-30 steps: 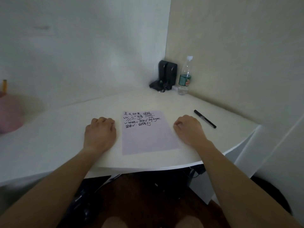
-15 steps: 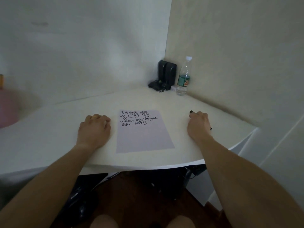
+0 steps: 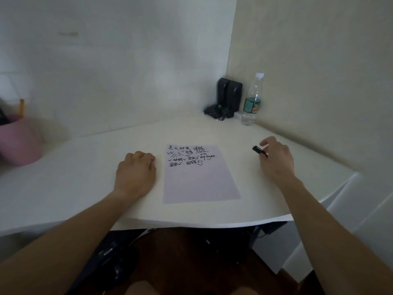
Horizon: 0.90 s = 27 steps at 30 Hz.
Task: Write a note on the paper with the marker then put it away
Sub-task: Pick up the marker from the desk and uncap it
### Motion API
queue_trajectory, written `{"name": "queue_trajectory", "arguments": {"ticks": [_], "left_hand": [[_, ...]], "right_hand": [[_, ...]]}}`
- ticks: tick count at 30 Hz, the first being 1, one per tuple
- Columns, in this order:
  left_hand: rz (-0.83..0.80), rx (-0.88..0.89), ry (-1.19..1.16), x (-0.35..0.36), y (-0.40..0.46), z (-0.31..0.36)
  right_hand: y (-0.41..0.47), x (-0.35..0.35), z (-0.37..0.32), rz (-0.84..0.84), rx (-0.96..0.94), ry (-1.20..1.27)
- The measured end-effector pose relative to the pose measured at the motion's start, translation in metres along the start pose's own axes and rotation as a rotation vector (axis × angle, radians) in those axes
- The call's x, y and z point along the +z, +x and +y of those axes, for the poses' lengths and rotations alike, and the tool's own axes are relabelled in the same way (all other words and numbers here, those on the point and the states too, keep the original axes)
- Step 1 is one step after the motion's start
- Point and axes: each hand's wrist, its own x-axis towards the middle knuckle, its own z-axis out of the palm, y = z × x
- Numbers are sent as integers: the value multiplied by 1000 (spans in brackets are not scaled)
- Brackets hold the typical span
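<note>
A sheet of pale paper (image 3: 200, 179) lies flat in the middle of the white desk (image 3: 80, 184), with several lines of black handwriting across its top. My right hand (image 3: 275, 157) is to the right of the paper, its fingers closed on the black marker (image 3: 258, 150). The marker's end sticks out to the left of the fingers, lifted slightly off the desk; the rest is hidden by the hand. My left hand (image 3: 136, 172) rests as a loose fist on the desk just left of the paper, holding nothing.
A clear water bottle (image 3: 252, 101) and two black speakers (image 3: 229, 96) with cables stand in the far corner. A pink cup (image 3: 20, 141) with a pencil stands at the far left. Walls close the desk behind and on the right. The desk's curved front edge is near my arms.
My right hand moved right from beside the paper to the marker, closed on it and lifted it off the desk. My left hand stayed in place.
</note>
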Motion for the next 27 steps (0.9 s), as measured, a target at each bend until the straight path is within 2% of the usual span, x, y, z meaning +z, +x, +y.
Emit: {"name": "queue_trajectory", "arguments": {"ticks": [3, 5, 7, 9, 10, 12, 15, 19, 24, 27], "left_hand": [[-17, -15, -3, 0, 5, -1], [-42, -43, -13, -1, 10, -2], [-53, -65, -91, -2, 18, -1], [-40, -57, -280, -4, 30, 2], [-28, -39, -406, -5, 36, 5], [-21, -15, -669, -6, 48, 12], [-35, 44, -946, -3, 61, 20], [-30, 197, -953, 4, 75, 20], [-100, 362, -1011, 3, 89, 7], [-24, 394, -1064, 5, 88, 1]], "right_hand": [[6, -6, -45, 29, -114, 329], [14, -6, -77, 7, -97, 584], [21, 2, -107, -129, 24, 959], [23, 15, -132, -337, 231, 1305], [23, 23, -140, -436, 341, 1402], [19, 41, -151, -595, 485, 1461], [12, 68, -159, -741, 415, 1362], [8, 85, -165, -821, 202, 1277], [19, 80, -161, -911, 247, 1349], [18, 76, -158, -899, 265, 1393]]}}
